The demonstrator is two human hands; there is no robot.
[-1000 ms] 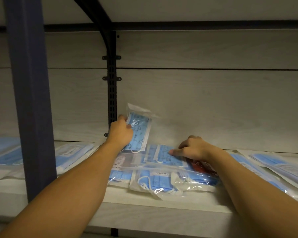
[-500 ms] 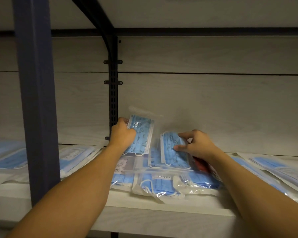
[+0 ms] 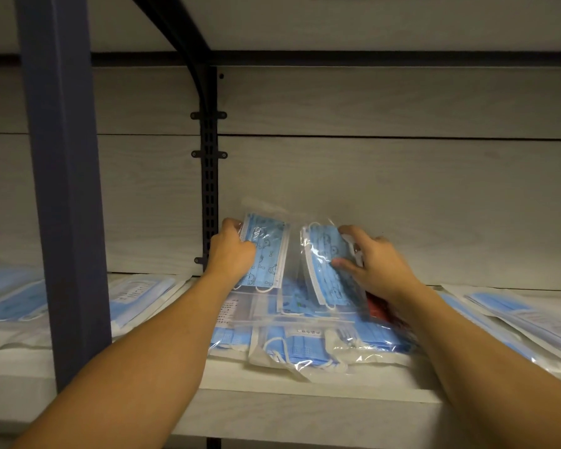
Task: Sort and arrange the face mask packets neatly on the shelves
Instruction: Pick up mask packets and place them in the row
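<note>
My left hand [image 3: 232, 254] grips a clear packet of blue patterned masks [image 3: 268, 254], held upright against the shelf's back wall. My right hand [image 3: 374, 264] grips a second blue patterned mask packet [image 3: 324, 264], raised and tilted just right of the first. Below them a loose pile of mask packets [image 3: 308, 345] lies flat on the pale wooden shelf [image 3: 272, 403], one with a red part [image 3: 381, 307] half hidden under my right wrist.
A dark blue upright post [image 3: 62, 189] stands at the front left. A black slotted rail [image 3: 209, 176] runs up the back wall. More flat mask packets lie at the left [image 3: 136, 296] and at the right [image 3: 531, 319]. Another shelf is overhead.
My right hand has lifted its packet off the pile and stood it up beside the left one. My left hand has kept its packet upright against the wall.
</note>
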